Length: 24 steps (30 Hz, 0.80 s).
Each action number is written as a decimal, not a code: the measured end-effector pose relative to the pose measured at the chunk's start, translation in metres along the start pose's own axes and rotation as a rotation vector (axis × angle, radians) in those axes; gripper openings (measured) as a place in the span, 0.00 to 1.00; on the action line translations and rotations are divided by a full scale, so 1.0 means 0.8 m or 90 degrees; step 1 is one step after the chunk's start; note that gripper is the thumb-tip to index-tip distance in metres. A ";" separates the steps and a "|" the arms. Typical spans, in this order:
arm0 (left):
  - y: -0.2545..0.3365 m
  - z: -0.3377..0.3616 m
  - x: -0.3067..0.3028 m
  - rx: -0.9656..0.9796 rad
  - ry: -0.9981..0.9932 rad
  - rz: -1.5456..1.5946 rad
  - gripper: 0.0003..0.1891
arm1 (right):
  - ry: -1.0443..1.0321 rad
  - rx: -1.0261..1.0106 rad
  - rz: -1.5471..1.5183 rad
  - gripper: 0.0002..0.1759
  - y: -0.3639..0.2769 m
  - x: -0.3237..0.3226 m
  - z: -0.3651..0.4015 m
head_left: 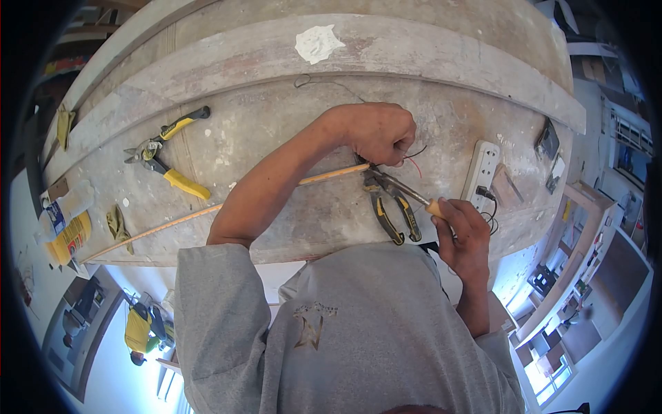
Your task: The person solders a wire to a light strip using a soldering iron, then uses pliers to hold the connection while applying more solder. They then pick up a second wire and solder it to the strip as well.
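Observation:
My left hand is closed above the workbench. A thin dark wire and a red wire stick out beside its fingers, and its fingertips are partly hidden. My right hand grips the wooden handle of a soldering iron, whose metal shaft points up and left. The iron's tip is near one end of a long, thin orange strip, just below my left hand. Pliers with black-and-yellow handles lie under the shaft, their jaws partly covered.
Yellow-handled snips lie at left. A white power strip with a black plug sits at right, near a dark phone-like object. Bottles stand at the left edge. A raised board crosses the back. Another person is at lower left.

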<state>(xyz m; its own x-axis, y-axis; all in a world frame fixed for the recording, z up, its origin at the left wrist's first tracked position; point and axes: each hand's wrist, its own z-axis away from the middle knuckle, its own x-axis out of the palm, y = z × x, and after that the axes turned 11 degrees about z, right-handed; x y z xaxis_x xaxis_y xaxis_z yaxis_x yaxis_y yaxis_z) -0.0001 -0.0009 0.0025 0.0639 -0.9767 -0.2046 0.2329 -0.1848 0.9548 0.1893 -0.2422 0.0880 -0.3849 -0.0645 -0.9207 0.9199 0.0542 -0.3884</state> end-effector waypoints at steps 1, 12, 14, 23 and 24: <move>0.000 0.000 0.000 -0.004 0.000 0.002 0.10 | 0.006 -0.003 0.003 0.21 0.000 0.000 0.000; -0.003 -0.001 0.000 0.006 -0.001 -0.005 0.10 | 0.011 -0.005 0.009 0.22 0.000 0.001 -0.003; -0.002 -0.001 0.000 0.003 -0.001 -0.005 0.10 | 0.008 -0.003 0.013 0.22 0.001 0.001 -0.003; -0.003 -0.002 -0.001 -0.001 -0.010 0.003 0.10 | -0.003 0.000 -0.003 0.22 0.001 -0.001 -0.001; -0.003 -0.001 -0.001 0.004 -0.007 0.003 0.10 | -0.003 0.000 -0.006 0.22 0.001 -0.001 -0.002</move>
<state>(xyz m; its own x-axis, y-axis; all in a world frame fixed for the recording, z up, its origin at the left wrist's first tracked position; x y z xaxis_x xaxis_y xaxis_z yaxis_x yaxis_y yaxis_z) 0.0002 0.0002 0.0002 0.0544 -0.9788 -0.1976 0.2258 -0.1807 0.9573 0.1901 -0.2408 0.0885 -0.3938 -0.0700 -0.9165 0.9159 0.0537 -0.3977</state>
